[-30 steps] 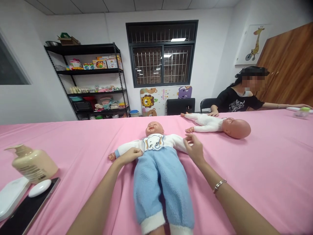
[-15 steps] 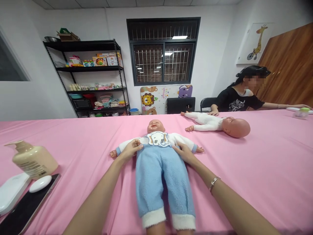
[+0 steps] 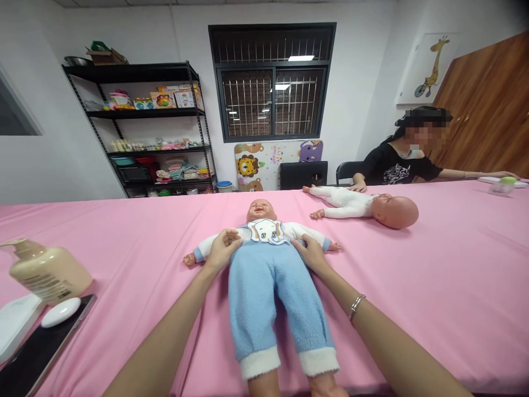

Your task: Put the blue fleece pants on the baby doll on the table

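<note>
A baby doll lies on its back before me, its arms spread to both sides. It wears a white top with blue cuffs and an elephant face on the chest, and fluffy blue pants with white cuffs. My left hand is closed at the left side of the pants' waistband, fingers curled and thumb against the fabric. On the opposite side, my right hand pinches the waistband's edge, with some fingers hidden behind the doll's sleeve and body.
A second doll in white lies farther back, near a seated person. At left are a pump bottle, a phone, a white oval case and a white box. Pink cloth covers the table.
My left hand has shifted slightly upward, its fingers rising above the waistband. The right hand stays at its side of the waist. More of the doll's feet shows at the bottom.
</note>
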### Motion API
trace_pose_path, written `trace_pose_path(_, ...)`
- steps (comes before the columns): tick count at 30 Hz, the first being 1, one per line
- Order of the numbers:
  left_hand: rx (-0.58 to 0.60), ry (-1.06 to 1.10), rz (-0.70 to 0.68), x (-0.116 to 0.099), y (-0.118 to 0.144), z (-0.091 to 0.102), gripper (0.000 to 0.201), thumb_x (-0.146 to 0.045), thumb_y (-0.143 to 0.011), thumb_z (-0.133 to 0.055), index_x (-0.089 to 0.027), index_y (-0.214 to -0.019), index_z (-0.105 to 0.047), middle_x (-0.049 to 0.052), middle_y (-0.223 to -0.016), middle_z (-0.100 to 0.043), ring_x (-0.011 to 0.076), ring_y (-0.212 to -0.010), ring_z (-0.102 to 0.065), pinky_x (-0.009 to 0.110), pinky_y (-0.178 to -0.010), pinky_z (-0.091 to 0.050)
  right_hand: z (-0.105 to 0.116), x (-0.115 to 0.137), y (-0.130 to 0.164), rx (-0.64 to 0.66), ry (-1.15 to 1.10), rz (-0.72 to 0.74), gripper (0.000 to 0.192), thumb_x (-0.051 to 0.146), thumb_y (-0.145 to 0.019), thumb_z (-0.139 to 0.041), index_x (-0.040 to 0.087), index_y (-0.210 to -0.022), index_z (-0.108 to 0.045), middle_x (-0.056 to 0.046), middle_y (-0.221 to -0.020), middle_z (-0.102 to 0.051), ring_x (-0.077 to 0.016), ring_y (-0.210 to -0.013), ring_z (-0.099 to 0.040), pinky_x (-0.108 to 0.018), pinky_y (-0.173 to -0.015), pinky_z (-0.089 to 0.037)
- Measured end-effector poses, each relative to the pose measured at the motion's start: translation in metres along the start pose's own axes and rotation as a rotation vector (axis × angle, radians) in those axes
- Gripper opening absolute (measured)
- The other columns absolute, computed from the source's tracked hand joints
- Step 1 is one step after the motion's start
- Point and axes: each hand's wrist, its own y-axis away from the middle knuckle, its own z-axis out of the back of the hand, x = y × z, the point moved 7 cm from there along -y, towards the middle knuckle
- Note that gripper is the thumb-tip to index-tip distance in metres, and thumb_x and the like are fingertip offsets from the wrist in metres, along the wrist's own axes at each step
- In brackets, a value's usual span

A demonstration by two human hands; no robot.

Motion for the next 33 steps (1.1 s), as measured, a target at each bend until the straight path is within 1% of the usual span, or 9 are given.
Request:
trace_pose_path(3, 0.047, -0.131, -0.040, 0.009, -0.003, 0.000, 0.036, -0.029, -0.059, -0.072, -0.016, -0.087, -0.055, 0.002, -0.080, -0.060, 0.0137, -0.078, -0.057, 0.028, -0.076, -0.044, 0.010, 0.017, 0.001, -0.050, 0.093, 0.029, 0.030, 0.043, -0.073, -0.053, 0.019, -0.062, -0.038, 0.003, -0.059, -0.044, -0.0137, -0.060, -0.041, -0.026, -0.058, -0.028)
trace_pose_path(6, 0.006, -0.149, -0.023, 0.017, -0.005, 0.003, 0.034, -0.031, -0.061, -0.069, -0.016, -0.087, -0.055, 0.001, -0.078, -0.059, 0.0135, -0.075, -0.056, 0.029, -0.075, -0.045, 0.033, 0.069, 0.020, -0.147, 0.121, 0.168, 0.015, 0.026, -0.071, -0.057, 0.018, -0.072, -0.044, -0.001, -0.077, -0.050, -0.0160, -0.077, -0.046, -0.027, -0.069, -0.034)
trace_pose_path(7, -0.006, -0.158, -0.019, 0.018, -0.005, 0.003, 0.033, -0.032, -0.061, -0.069, -0.016, -0.087, -0.054, 0.001, -0.077, -0.059, 0.0133, -0.073, -0.056, 0.029, -0.074, -0.045, 0.036, 0.091, 0.032, -0.095, 0.084, 0.228, 0.014, 0.025, -0.072, -0.057, 0.018, -0.075, -0.045, -0.001, -0.078, -0.051, -0.0151, -0.077, -0.046, -0.027, -0.070, -0.035)
trace_pose_path(11, 0.004, -0.194, -0.029, 0.019, -0.003, 0.002, 0.030, -0.034, -0.066, -0.064, -0.015, -0.088, -0.055, 0.002, -0.079, -0.058, 0.0139, -0.075, -0.056, 0.029, -0.074, -0.044, 0.007, 0.170, 0.125, 0.697, -0.011, 0.565, 0.021, 0.038, -0.077, -0.060, 0.019, -0.077, -0.050, 0.003, -0.078, -0.054, -0.0090, -0.069, -0.047, -0.020, -0.062, -0.036)
trace_pose_path(12, 0.009, -0.204, -0.035, 0.019, -0.002, 0.002, 0.029, -0.034, -0.067, -0.063, -0.015, -0.088, -0.055, 0.002, -0.079, -0.058, 0.0142, -0.076, -0.056, 0.029, -0.074, -0.044, 0.003, 0.180, 0.150, 0.783, 0.018, 0.644, 0.026, 0.042, -0.074, -0.063, 0.020, -0.077, -0.051, 0.004, -0.077, -0.053, -0.0084, -0.067, -0.047, -0.020, -0.058, -0.034)
trace_pose_path(15, 0.008, -0.208, -0.041, 0.020, -0.002, 0.001, 0.027, -0.033, -0.067, -0.061, -0.015, -0.086, -0.056, 0.003, -0.080, -0.059, 0.0148, -0.076, -0.056, 0.029, -0.074, -0.043, -0.006, 0.189, 0.193, 0.696, 0.199, 0.856, 0.023, 0.038, -0.075, -0.063, 0.020, -0.075, -0.049, 0.003, -0.075, -0.053, -0.0099, -0.064, -0.045, -0.024, -0.051, -0.027)
trace_pose_path(21, -0.046, -0.140, -0.062, 0.019, -0.003, 0.002, 0.022, -0.034, -0.069, -0.057, -0.014, -0.079, -0.056, 0.003, -0.077, -0.060, 0.0149, -0.075, -0.056, 0.029, -0.075, -0.043, -0.014, 0.191, 0.208, 0.350, 0.432, 1.081, 0.019, 0.017, -0.071, -0.062, 0.019, -0.069, -0.043, 0.002, -0.065, -0.050, -0.0141, -0.057, -0.042, -0.029, -0.048, -0.017)
trace_pose_path(28, -0.031, -0.257, -0.166, 0.007, 0.002, -0.001, 0.024, -0.038, -0.077, -0.049, -0.016, -0.068, -0.055, 0.000, -0.067, -0.056, 0.0147, -0.068, -0.050, 0.028, -0.069, -0.038, -0.029, 0.193, 0.232, 0.344, 0.433, 1.190, 0.017, 0.019, -0.080, -0.052, 0.019, -0.066, -0.042, 0.002, -0.057, -0.045, -0.0130, -0.050, -0.039, -0.029, -0.045, -0.016)
trace_pose_path(33, 0.121, -0.343, -0.144, -0.003, 0.009, -0.016, 0.034, -0.046, -0.076, -0.051, -0.016, -0.060, -0.051, -0.002, -0.059, -0.048, 0.0122, -0.060, -0.042, 0.026, -0.059, -0.034, -0.023, 0.189, 0.214, 0.479, 0.368, 0.995, 0.021, 0.031, -0.085, -0.049, 0.019, -0.068, -0.045, 0.001, -0.064, -0.053, -0.0117, -0.056, -0.044, -0.027, -0.051, -0.027)
